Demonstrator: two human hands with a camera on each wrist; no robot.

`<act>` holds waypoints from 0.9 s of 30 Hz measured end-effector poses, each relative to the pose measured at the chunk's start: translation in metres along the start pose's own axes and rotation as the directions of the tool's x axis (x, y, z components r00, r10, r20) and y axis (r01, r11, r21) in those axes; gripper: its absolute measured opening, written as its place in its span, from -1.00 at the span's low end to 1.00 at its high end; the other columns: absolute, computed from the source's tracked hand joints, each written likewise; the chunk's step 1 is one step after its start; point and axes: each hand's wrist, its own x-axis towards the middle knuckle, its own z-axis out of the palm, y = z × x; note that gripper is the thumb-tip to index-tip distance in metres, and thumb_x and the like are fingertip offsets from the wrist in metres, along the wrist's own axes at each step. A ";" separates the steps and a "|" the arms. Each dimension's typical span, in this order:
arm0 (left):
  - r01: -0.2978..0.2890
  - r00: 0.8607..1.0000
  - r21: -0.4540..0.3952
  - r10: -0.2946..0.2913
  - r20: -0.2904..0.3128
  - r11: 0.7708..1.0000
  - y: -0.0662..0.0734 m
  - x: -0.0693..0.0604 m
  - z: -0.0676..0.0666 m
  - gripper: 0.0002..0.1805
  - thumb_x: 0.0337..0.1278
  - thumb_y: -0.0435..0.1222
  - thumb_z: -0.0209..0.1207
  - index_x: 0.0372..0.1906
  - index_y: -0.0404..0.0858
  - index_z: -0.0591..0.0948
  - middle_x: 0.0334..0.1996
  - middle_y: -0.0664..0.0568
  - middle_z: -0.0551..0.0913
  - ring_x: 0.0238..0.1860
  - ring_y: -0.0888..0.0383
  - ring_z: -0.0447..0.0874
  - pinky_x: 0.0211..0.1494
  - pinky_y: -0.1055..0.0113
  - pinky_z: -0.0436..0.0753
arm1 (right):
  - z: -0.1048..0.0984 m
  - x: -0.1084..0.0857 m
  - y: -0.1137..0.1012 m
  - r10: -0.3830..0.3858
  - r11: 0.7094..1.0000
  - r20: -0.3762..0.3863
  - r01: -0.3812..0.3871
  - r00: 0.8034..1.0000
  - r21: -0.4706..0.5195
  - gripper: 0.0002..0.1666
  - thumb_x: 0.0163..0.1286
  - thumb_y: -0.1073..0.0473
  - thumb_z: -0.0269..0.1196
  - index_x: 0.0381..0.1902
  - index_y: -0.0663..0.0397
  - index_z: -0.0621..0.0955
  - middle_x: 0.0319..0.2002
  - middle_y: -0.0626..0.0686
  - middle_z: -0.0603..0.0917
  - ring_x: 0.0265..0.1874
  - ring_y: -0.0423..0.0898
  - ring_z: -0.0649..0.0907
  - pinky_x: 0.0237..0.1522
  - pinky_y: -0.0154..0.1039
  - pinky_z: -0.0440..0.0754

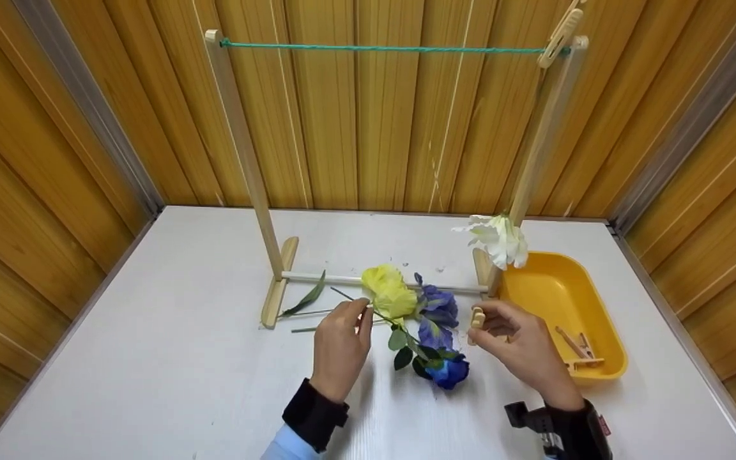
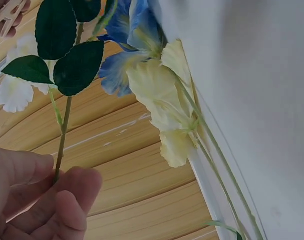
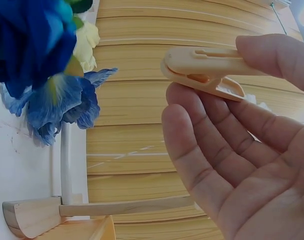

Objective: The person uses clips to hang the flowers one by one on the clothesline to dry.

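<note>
Progress appears partial; white flower (image 1: 502, 243) hangs, apparently clipped, from green cord (image 1: 374, 48); blue rose (image 1: 450, 372), stem pinched by left hand (image 1: 344, 342) above table (image 1: 151, 358), yellow flower (image 1: 388, 294) and purple flower (image 1: 439, 308) await clipping; right hand (image 1: 524, 342) pinches clothespin (image 3: 207, 61).

We see the rose (image 1: 451, 370) between the left hand (image 1: 341, 344) and right hand (image 1: 522, 345), the iris (image 1: 438, 308) behind it, and clothespins (image 1: 572, 344) in the tray (image 1: 553, 287) at right.

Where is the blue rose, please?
In the head view, the blue rose is right of the left hand pinching its stem, below the purple flower.
</note>
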 end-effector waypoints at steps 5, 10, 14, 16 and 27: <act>0.010 1.000 -0.134 -0.012 -0.015 0.991 0.000 0.006 0.000 -0.89 0.14 -0.51 0.39 -0.24 -0.32 0.75 -0.42 0.02 0.75 -0.45 0.21 0.69 -0.40 0.37 0.65 | 0.002 0.000 0.000 -0.007 1.000 0.003 0.007 1.000 0.022 -0.65 0.24 0.39 0.47 0.00 0.15 0.71 -0.30 -0.07 0.76 -0.31 -0.24 0.72 -0.21 -0.39 0.69; 0.025 0.999 -0.249 -0.035 -0.033 0.968 0.005 0.013 0.000 -0.87 0.14 -0.55 0.37 -0.24 -0.32 0.76 -0.39 0.00 0.76 -0.41 0.17 0.74 -0.40 0.34 0.69 | 0.002 0.000 -0.001 0.014 0.998 -0.027 -0.012 1.000 0.056 -0.62 0.25 0.42 0.46 0.04 0.21 0.70 -0.29 -0.03 0.75 -0.32 -0.23 0.72 -0.23 -0.40 0.69; 0.071 0.997 -0.338 -0.078 -0.006 0.939 0.012 0.021 -0.002 -0.88 0.17 -0.53 0.37 -0.24 -0.29 0.77 -0.39 0.01 0.75 -0.38 0.15 0.74 -0.39 0.35 0.68 | 0.001 0.001 -0.001 0.030 0.997 -0.049 -0.027 0.998 0.068 -0.61 0.25 0.43 0.45 0.05 0.23 0.69 -0.29 -0.01 0.74 -0.33 -0.22 0.71 -0.24 -0.40 0.68; 0.096 0.995 -0.374 -0.097 0.016 0.922 0.016 0.026 -0.005 -0.88 0.19 -0.51 0.36 -0.23 -0.28 0.78 -0.38 0.01 0.75 -0.37 0.15 0.74 -0.37 0.34 0.68 | 0.000 0.002 -0.002 0.032 0.997 -0.053 -0.029 0.998 0.068 -0.61 0.25 0.43 0.45 0.05 0.23 0.69 -0.29 0.00 0.74 -0.33 -0.22 0.71 -0.24 -0.40 0.68; 0.092 0.996 -0.473 -0.071 0.061 0.876 0.039 0.047 -0.014 -0.88 0.24 -0.55 0.31 -0.27 -0.29 0.74 -0.37 -0.02 0.78 -0.42 0.15 0.75 -0.36 0.36 0.67 | -0.009 0.008 -0.011 0.044 0.997 -0.033 -0.042 0.998 0.065 -0.60 0.30 0.40 0.42 0.11 0.24 0.67 -0.25 0.06 0.74 -0.30 -0.18 0.71 -0.29 -0.38 0.70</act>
